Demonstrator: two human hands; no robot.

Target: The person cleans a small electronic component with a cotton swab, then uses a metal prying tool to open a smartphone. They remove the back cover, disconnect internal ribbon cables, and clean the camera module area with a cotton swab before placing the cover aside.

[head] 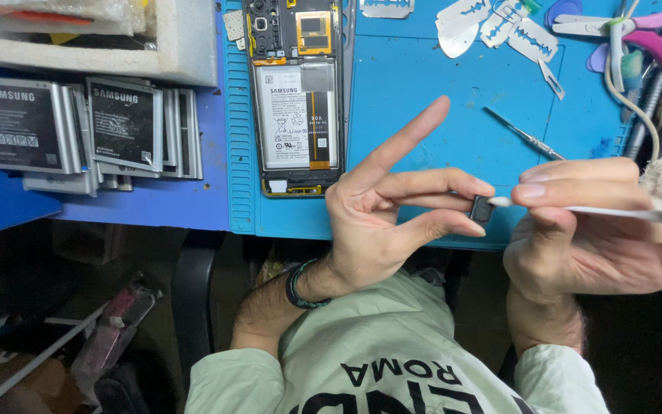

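Left hand (pixel 381 211) up at dead centre, pinching a small black component (pixel 482 208) between middle finger and thumb, index finger sticking straight out toward 1 o'clock. Right hand (pixel 576 230) over at 3 o'clock, fingers pressed together around a white swab stick (pixel 614 212), tip touching the black component's right edge. Both held in the air just over the near edge of the blue work mat (pixel 423 77).

Opened phone (pixel 296 92) lying at 12 o'clock on the mat, back cover off, battery and board exposed. Stack of loose phone batteries (pixel 90 130) at 10 o'clock on the blue table. Thin metal tool (pixel 524 136) at 1 o'clock, well apart from the hands. Razor blades (pixel 499 27) further up at 1, pink-handled scissors (pixel 653 34) up at 2. White foam tray (pixel 185 46) way up at 11.
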